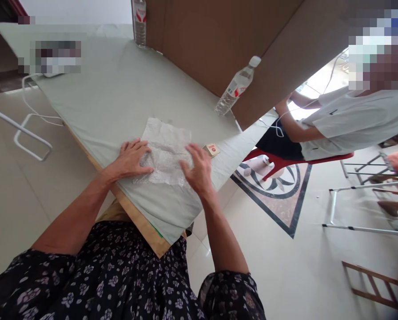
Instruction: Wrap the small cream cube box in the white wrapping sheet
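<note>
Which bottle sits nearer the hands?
The right-hand bottle, white cap in view; the other bottle stands farther back, its top cut off by the picture's edge.

I see the surface (137, 222) draped in a pale grey-green cloth (102, 84). On it I make out a crumpled sheet of bubble wrap (167, 153), a small red-printed box (212, 150) near it, a brown cardboard partition (212, 40) and two labelled plastic water bottles (237, 86) beside that.

The bubble wrap (167, 153) is translucent white, the tablecloth (119, 89) grey-green.
</note>
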{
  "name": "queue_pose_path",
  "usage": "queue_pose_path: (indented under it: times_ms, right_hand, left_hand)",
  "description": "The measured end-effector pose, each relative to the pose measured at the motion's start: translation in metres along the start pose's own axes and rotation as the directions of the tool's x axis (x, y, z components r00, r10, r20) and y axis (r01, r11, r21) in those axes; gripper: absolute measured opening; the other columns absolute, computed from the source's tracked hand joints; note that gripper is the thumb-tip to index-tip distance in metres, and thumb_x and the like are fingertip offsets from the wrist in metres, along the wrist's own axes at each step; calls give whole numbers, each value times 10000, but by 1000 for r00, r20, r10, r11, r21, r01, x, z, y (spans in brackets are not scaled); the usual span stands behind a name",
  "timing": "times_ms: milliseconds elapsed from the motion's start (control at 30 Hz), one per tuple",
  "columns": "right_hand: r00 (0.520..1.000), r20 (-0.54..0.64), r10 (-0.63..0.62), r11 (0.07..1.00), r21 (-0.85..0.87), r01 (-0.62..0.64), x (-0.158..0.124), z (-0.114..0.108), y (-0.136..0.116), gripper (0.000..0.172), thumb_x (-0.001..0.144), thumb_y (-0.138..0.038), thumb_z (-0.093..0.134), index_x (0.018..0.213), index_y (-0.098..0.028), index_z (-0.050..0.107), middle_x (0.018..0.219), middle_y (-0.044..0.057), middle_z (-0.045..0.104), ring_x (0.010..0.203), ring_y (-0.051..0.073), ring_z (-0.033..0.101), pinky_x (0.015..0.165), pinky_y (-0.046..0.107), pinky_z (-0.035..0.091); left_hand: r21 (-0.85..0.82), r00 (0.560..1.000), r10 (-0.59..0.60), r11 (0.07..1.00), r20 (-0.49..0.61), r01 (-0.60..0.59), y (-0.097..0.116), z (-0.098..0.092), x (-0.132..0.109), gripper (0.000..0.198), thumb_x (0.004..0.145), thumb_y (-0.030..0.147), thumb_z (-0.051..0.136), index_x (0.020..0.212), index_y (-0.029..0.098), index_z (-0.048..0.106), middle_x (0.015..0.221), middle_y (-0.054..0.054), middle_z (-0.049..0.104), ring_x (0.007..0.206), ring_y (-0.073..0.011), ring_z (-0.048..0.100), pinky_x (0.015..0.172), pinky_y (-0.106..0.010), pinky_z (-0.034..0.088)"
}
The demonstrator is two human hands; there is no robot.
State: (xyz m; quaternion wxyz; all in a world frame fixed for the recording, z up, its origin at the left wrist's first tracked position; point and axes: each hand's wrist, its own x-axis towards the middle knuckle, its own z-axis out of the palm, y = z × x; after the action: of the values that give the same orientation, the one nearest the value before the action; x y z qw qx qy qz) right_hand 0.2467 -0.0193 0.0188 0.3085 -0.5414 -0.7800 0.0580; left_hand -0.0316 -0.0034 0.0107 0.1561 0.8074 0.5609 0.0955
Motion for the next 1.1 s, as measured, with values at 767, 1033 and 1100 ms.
queue_pose_path:
  times_ms: [767,1033,1100]
  right_hand:
    - [998,66,22,1000,15,-23,-12,22,24,315,1030,-386,514,1154,-211,745,1272,125,757,1233,270,670,1124,475,447]
    - [873,-389,295,933,-82,-352,1,16,62,559,877,-467,630,1361,-192,587,1430,195,630,1304,350,580,1072,578,466]
    - [865,-398,306,924,-97,-371,9,13,70,530,880,-464,620,1337,-197,595,1374,186,649,1274,351,588,1071,590,462]
  left_hand:
    - [-45,985,166,985,45,-164,8,11,5,799,877,547,640,1550,159,454,1671,-168,420,1584,-359,323,1302,-532,237]
    - [-115,988,154,981,-9,-154,10,10,4,867,825,530,680,1574,175,422,1655,-173,443,1573,-377,340,1291,-548,239]
    - [-124,989,146,981,-12,-147,10,10,4,876,819,527,685,1579,187,414,1654,-165,447,1574,-376,340,1289,-553,237]
